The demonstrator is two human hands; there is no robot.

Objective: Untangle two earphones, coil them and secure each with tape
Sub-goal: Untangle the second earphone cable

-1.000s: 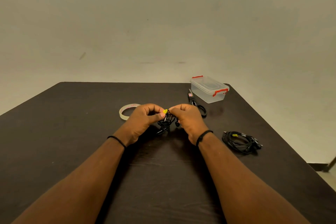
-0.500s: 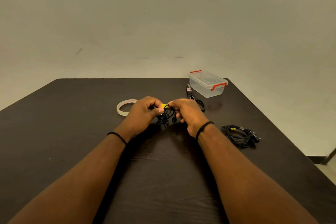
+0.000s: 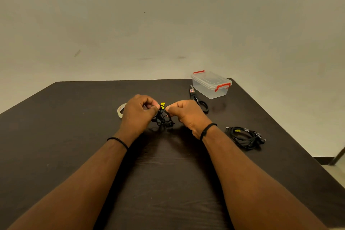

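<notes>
Just above the bench point(image 3: 56, 136), near the tape roll point(image 3: 120, 111), the left hand point(image 3: 137, 114) and right hand point(image 3: 186, 115) each pinch the tangled earphone point(image 3: 162, 118), so untangling seems underway, and next they must pull loops apart gently.

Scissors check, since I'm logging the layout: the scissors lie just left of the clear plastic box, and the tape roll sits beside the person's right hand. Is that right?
One thing is off. The tape roll sits beside the left hand, not the right hand. The scissors do lie just left of the clear plastic box, as the head view shows.
</notes>
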